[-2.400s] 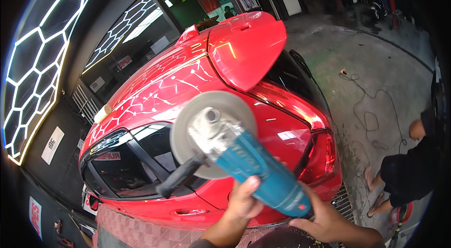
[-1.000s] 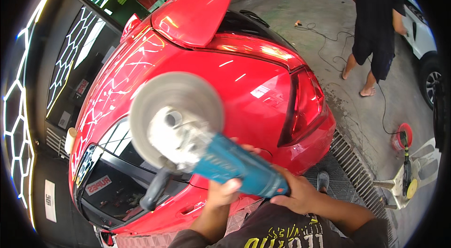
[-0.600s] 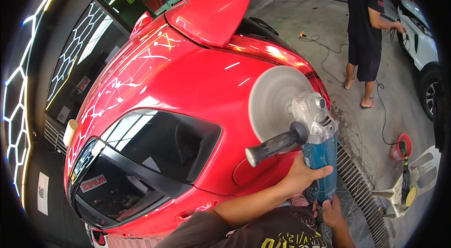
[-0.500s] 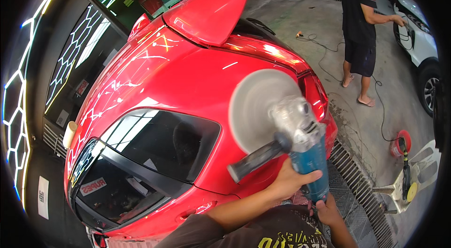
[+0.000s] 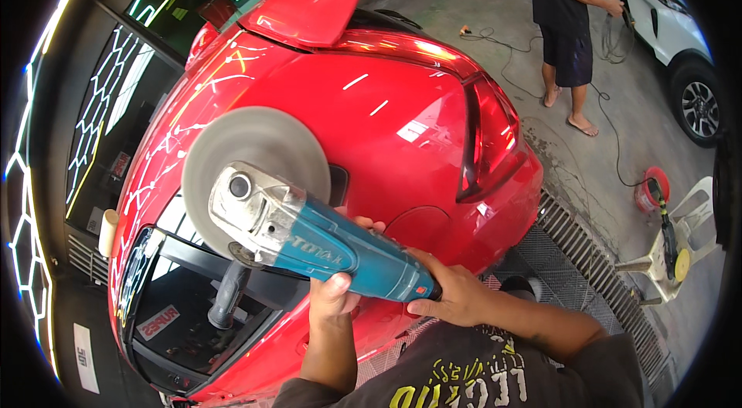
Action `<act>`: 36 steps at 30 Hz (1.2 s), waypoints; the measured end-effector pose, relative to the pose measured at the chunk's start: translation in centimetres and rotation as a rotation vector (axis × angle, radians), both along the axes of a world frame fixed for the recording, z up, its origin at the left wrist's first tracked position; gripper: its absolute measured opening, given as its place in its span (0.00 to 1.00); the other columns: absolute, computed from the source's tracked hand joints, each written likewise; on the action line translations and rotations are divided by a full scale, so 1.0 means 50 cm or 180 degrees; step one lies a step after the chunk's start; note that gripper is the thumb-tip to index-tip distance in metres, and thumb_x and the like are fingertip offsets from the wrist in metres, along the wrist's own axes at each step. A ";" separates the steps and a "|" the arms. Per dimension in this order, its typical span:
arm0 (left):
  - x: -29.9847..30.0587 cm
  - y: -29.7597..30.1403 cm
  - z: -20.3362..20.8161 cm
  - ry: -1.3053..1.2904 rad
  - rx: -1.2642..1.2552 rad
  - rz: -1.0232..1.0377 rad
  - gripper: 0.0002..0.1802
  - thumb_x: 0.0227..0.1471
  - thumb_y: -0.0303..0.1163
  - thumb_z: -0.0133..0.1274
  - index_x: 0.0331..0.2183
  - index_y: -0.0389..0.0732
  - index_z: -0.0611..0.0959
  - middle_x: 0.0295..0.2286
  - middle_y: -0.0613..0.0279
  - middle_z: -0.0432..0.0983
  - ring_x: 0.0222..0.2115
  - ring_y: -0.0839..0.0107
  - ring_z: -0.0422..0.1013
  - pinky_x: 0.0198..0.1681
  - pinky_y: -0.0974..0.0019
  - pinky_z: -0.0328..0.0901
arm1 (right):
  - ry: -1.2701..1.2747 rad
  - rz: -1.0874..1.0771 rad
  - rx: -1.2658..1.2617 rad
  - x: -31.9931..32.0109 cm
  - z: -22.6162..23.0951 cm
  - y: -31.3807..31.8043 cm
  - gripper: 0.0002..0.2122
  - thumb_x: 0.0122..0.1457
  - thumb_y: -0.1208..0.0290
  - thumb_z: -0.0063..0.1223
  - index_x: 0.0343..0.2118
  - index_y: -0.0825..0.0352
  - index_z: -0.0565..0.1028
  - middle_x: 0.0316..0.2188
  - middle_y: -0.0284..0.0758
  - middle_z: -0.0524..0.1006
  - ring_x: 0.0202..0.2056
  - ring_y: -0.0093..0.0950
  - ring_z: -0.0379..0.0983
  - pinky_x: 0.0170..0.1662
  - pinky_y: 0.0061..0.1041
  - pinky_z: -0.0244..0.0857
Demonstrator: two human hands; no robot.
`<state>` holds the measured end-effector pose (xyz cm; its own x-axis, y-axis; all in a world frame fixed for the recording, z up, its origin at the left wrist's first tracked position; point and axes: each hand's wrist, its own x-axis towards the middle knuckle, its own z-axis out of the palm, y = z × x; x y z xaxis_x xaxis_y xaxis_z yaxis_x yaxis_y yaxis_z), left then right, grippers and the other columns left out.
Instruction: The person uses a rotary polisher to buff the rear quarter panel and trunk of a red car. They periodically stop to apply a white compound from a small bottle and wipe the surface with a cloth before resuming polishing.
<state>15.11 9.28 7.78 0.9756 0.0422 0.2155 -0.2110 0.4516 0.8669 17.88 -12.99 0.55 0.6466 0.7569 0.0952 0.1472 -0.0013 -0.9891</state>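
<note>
Both my hands are wrapped around a teal and silver rotary polisher [image 5: 352,253]. My left hand [image 5: 334,296] is closed under the middle of its body, and my right hand [image 5: 452,292] grips the rear end. The round grey pad [image 5: 297,137] looks blurred, as if spinning. It overlaps the rear side of the red car [image 5: 386,168], by the side window; whether it touches the paint cannot be made out. A black side handle [image 5: 229,296] sticks out from the tool's head, held by neither hand.
The car's spoiler [image 5: 313,2] juts out at the back, with a tail light [image 5: 495,134] to the right. A person [image 5: 564,29] stands beside a white car [image 5: 668,14]. Cables cross the floor near a red bucket [image 5: 651,190] and a white plastic chair [image 5: 699,211] bearing another tool.
The polisher has swung left and turned, its pad moving from near the tail light side to over the side window. My hands have moved left with it, and my view has shifted slightly.
</note>
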 end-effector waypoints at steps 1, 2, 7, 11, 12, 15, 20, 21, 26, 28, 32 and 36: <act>0.005 -0.011 -0.010 0.0053 0.0127 -0.0067 0.56 0.43 0.43 0.77 0.66 0.40 0.63 0.55 0.43 0.72 0.58 0.47 0.71 0.61 0.42 0.69 | -0.0003 -0.0127 -0.0031 -0.003 0.000 -0.013 0.51 0.57 0.43 0.68 0.74 0.63 0.50 0.56 0.55 0.77 0.56 0.53 0.77 0.59 0.45 0.70; 0.013 -0.028 -0.027 0.0084 0.0251 -0.0118 0.57 0.43 0.43 0.77 0.66 0.40 0.63 0.55 0.43 0.73 0.58 0.47 0.71 0.62 0.41 0.68 | -0.0028 -0.0237 -0.0065 -0.003 0.002 -0.033 0.52 0.55 0.42 0.69 0.74 0.63 0.50 0.57 0.55 0.76 0.57 0.53 0.77 0.60 0.45 0.70; 0.059 -0.160 -0.138 0.0661 0.1062 -0.0258 0.48 0.44 0.40 0.77 0.61 0.35 0.70 0.52 0.51 0.77 0.56 0.57 0.74 0.62 0.50 0.68 | 0.0377 -0.1091 0.0003 -0.010 -0.122 -0.129 0.53 0.46 0.53 0.81 0.71 0.65 0.59 0.59 0.46 0.76 0.60 0.38 0.75 0.63 0.38 0.67; 0.126 -0.277 -0.171 0.1177 0.0932 -0.0721 0.35 0.49 0.29 0.75 0.55 0.33 0.77 0.48 0.57 0.81 0.48 0.67 0.77 0.56 0.58 0.72 | 0.0922 -0.1566 -0.0019 -0.011 -0.171 -0.216 0.45 0.46 0.62 0.82 0.66 0.67 0.66 0.56 0.40 0.77 0.56 0.31 0.76 0.61 0.34 0.68; 0.141 -0.298 -0.176 0.1342 0.0893 -0.0708 0.33 0.49 0.29 0.75 0.54 0.33 0.78 0.47 0.57 0.81 0.47 0.68 0.78 0.56 0.58 0.72 | 0.1052 -0.1589 0.0027 -0.007 -0.181 -0.230 0.44 0.47 0.64 0.81 0.65 0.68 0.66 0.56 0.40 0.77 0.56 0.31 0.76 0.61 0.34 0.68; 0.163 -0.334 -0.194 0.1532 0.0736 -0.0882 0.35 0.48 0.30 0.76 0.55 0.33 0.78 0.48 0.57 0.81 0.48 0.68 0.77 0.57 0.58 0.72 | 0.1205 -0.1695 0.0105 -0.001 -0.207 -0.256 0.40 0.48 0.68 0.79 0.64 0.68 0.67 0.54 0.39 0.78 0.54 0.30 0.76 0.60 0.33 0.69; 0.108 -0.302 -0.222 0.1537 0.0957 -0.0901 0.50 0.45 0.33 0.78 0.64 0.35 0.69 0.55 0.57 0.75 0.56 0.67 0.71 0.63 0.56 0.66 | 0.0838 -0.1525 0.0102 -0.016 -0.236 -0.251 0.37 0.50 0.69 0.77 0.63 0.69 0.68 0.52 0.39 0.80 0.53 0.30 0.77 0.59 0.33 0.70; 0.088 -0.290 -0.240 0.1417 0.1064 -0.0741 0.50 0.45 0.33 0.78 0.64 0.35 0.69 0.55 0.57 0.75 0.56 0.67 0.71 0.63 0.56 0.66 | 0.0868 -0.1452 0.0069 -0.022 -0.232 -0.243 0.38 0.50 0.69 0.77 0.63 0.69 0.68 0.52 0.39 0.80 0.53 0.30 0.77 0.59 0.33 0.70; 0.009 -0.221 -0.250 0.1178 0.1099 -0.0541 0.48 0.46 0.33 0.77 0.64 0.35 0.70 0.56 0.56 0.75 0.57 0.65 0.71 0.63 0.56 0.66 | 0.0616 -0.1303 -0.0070 -0.065 -0.217 -0.188 0.39 0.49 0.65 0.79 0.63 0.68 0.68 0.53 0.42 0.80 0.55 0.34 0.78 0.59 0.35 0.71; -0.013 -0.186 -0.214 0.1034 0.0995 -0.0539 0.47 0.47 0.33 0.76 0.63 0.34 0.71 0.57 0.54 0.74 0.58 0.64 0.71 0.63 0.55 0.66 | 0.0386 -0.1282 -0.0316 -0.079 -0.187 -0.155 0.41 0.49 0.63 0.80 0.63 0.67 0.67 0.54 0.44 0.80 0.55 0.36 0.79 0.59 0.36 0.71; -0.046 -0.056 -0.136 0.0739 0.0826 -0.0401 0.52 0.43 0.39 0.78 0.64 0.37 0.68 0.56 0.50 0.74 0.59 0.53 0.71 0.63 0.47 0.67 | 0.0155 -0.1040 -0.0005 -0.105 -0.134 -0.026 0.45 0.50 0.60 0.80 0.67 0.66 0.62 0.58 0.47 0.77 0.58 0.40 0.78 0.59 0.39 0.72; -0.093 0.039 -0.014 0.0356 0.0262 -0.0123 0.54 0.42 0.38 0.77 0.65 0.40 0.66 0.56 0.46 0.73 0.60 0.45 0.71 0.63 0.40 0.68 | 0.0066 -0.0797 -0.0044 -0.114 0.013 0.074 0.46 0.52 0.54 0.77 0.69 0.63 0.59 0.55 0.51 0.79 0.55 0.49 0.79 0.56 0.44 0.74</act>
